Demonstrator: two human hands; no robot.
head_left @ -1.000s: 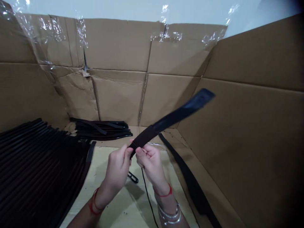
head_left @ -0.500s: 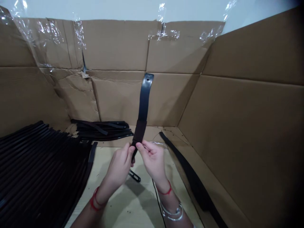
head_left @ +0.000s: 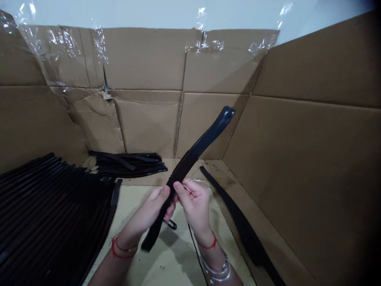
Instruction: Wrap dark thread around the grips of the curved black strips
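Observation:
A long black leather strap (head_left: pixel 202 145) crosses in front of me, tilted up to the right, with a punched hole near its upper tip. A dark brown band (head_left: pixel 182 169) wraps the strap just above my hands. My left hand (head_left: pixel 151 210) and my right hand (head_left: pixel 193 204) both pinch it close together, and its lower end hangs down past my left hand. A small black clip (head_left: pixel 172 225) lies on the pale board beneath my hands, partly hidden by them.
Many black straps lie in a wide stack (head_left: pixel 44 210) at my left, with a smaller pile (head_left: pixel 127 165) at the back. A long strap (head_left: pixel 235 210) lies along the right side. Taped cardboard walls (head_left: pixel 309 159) surround the pale board (head_left: pixel 178 262).
The strap has swung from tilted right to upright and back to a smaller rightward tilt. Its lower end now shows below my hands, and the brown band sits nearer them.

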